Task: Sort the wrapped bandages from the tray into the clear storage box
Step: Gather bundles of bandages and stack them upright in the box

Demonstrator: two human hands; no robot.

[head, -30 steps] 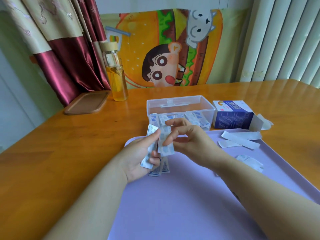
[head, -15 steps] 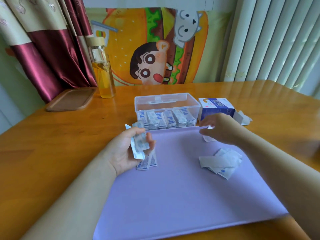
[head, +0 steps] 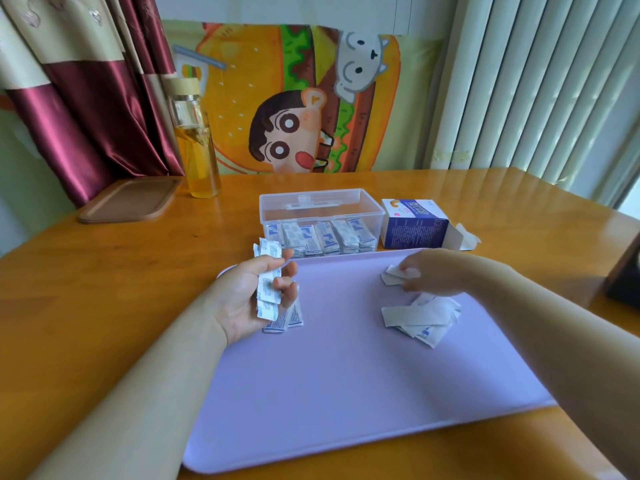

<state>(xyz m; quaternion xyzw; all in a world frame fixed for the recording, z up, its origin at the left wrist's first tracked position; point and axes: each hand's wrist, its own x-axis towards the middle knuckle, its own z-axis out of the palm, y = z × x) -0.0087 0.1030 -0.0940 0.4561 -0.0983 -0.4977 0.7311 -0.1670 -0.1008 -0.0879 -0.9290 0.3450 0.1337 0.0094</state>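
Observation:
My left hand [head: 254, 296] holds a small stack of wrapped bandages [head: 268, 277] upright over the left edge of the lilac tray [head: 346, 393]. More wrapped bandages [head: 285, 318] lie on the tray just under that hand. My right hand [head: 436, 275] rests at the tray's far right, its fingertips pinching a white wrapped bandage [head: 391, 275]. A loose pile of bandages [head: 420, 320] sits just in front of it. The clear storage box [head: 320, 209] stands beyond the tray, with several bandages [head: 322, 237] lined up along its front wall.
A blue and white carton [head: 414, 223] lies open to the right of the box. A bottle of yellow liquid [head: 195, 140] and a brown tray [head: 130, 200] stand at the table's far left. A dark object [head: 627, 275] sits at the right edge.
My right hand left the stack in my left hand and moved right to the bandages at the tray's far right. The left hand kept its stack.

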